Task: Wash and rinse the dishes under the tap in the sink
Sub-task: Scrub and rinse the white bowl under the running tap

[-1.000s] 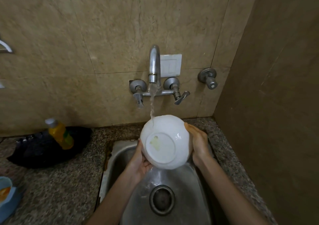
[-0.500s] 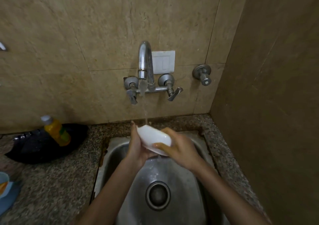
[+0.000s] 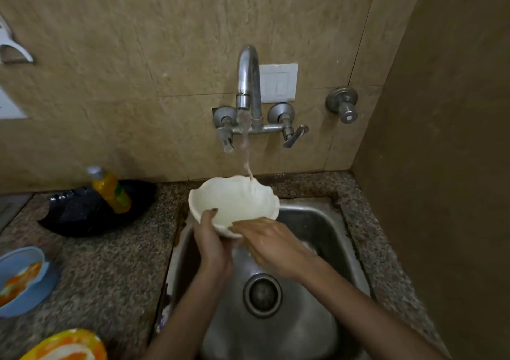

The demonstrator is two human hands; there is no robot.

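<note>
We're mid-rinse: white bowl (image 3: 234, 202) over the sink's (image 3: 317, 221) far end under the running tap (image 3: 248, 78), left hand (image 3: 211, 238) gripping its near rim, right hand (image 3: 271, 245) resting fingers flat against it; blue bowl (image 3: 16, 260) and yellow plate (image 3: 63, 334), near left, look unwashed.

Yellow bottle (image 3: 111, 191) on black bag (image 3: 80, 217)
</note>
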